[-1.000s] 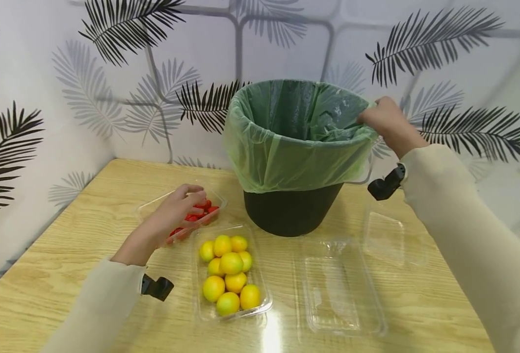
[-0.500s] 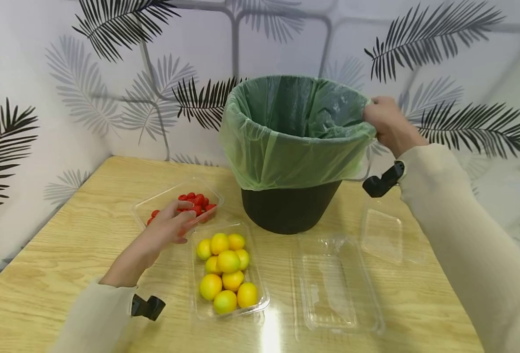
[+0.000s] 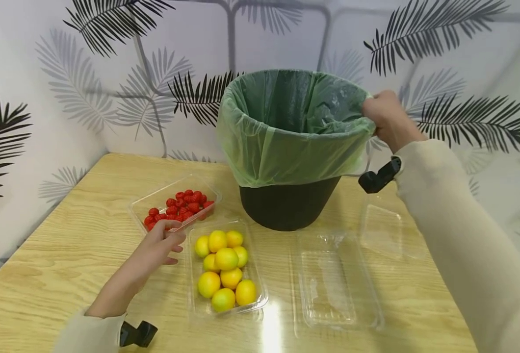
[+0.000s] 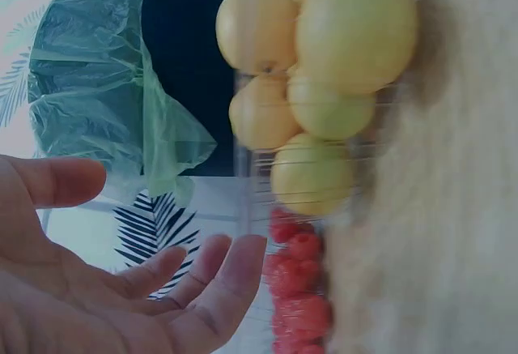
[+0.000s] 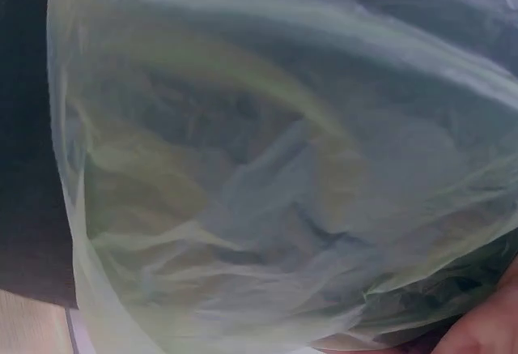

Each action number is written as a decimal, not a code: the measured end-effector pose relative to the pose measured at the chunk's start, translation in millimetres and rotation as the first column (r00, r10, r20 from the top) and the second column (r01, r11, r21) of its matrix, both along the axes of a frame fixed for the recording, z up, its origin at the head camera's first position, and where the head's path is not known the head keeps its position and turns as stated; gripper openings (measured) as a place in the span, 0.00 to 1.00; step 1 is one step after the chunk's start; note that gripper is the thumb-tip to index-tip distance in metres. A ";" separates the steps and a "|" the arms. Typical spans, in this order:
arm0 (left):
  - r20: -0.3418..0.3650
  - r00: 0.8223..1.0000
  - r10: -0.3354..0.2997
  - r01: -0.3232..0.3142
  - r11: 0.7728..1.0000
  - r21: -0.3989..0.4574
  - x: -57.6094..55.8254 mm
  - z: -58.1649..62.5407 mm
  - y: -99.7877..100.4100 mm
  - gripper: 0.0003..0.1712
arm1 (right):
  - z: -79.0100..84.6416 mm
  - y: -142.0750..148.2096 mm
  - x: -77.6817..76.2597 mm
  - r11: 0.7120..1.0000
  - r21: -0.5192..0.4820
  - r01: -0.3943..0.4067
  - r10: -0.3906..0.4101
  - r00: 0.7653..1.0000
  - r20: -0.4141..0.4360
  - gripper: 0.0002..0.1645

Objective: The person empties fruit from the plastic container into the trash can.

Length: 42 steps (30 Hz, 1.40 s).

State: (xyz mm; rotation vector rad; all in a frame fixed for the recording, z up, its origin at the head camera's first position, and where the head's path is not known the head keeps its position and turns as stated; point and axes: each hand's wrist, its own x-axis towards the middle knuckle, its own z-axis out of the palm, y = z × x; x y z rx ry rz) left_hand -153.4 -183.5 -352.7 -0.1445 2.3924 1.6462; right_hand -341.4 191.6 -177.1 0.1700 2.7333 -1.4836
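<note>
A black trash bin [image 3: 282,206] stands at the back middle, its rim covered by a pale green plastic bag [image 3: 286,157] folded down outside. My right hand [image 3: 385,117] grips the bin's right rim, bag included; in the right wrist view the bag fills most of the picture and the hand [image 5: 481,322] shows only at the lower right corner. My left hand [image 3: 156,250] hovers with loose, parted fingers and holds nothing. It is just in front of a clear tray [image 3: 145,201] of red raspberries [image 3: 189,198]. Beside it, another clear tray [image 3: 262,296] holds yellow-green round fruits [image 3: 226,259].
Right of the fruits lies an empty clear plastic container [image 3: 330,289], with a transparent lid or tray [image 3: 381,225] behind it. The wooden table [image 3: 65,245] meets a leaf-patterned wall [image 3: 189,29] at the back and left.
My left hand has drawn back from over the raspberries towards the front left, so more of them show. My right hand has stayed on the bin's rim. The head view has shifted slightly.
</note>
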 end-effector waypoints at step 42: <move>0.078 0.997 -0.003 0.002 1.000 0.017 -0.9 -43.6 16.5 0.32 | -3.4 -2.0 -0.6 0.992 0.121 0.020 -0.021 1.000 0.006 0.12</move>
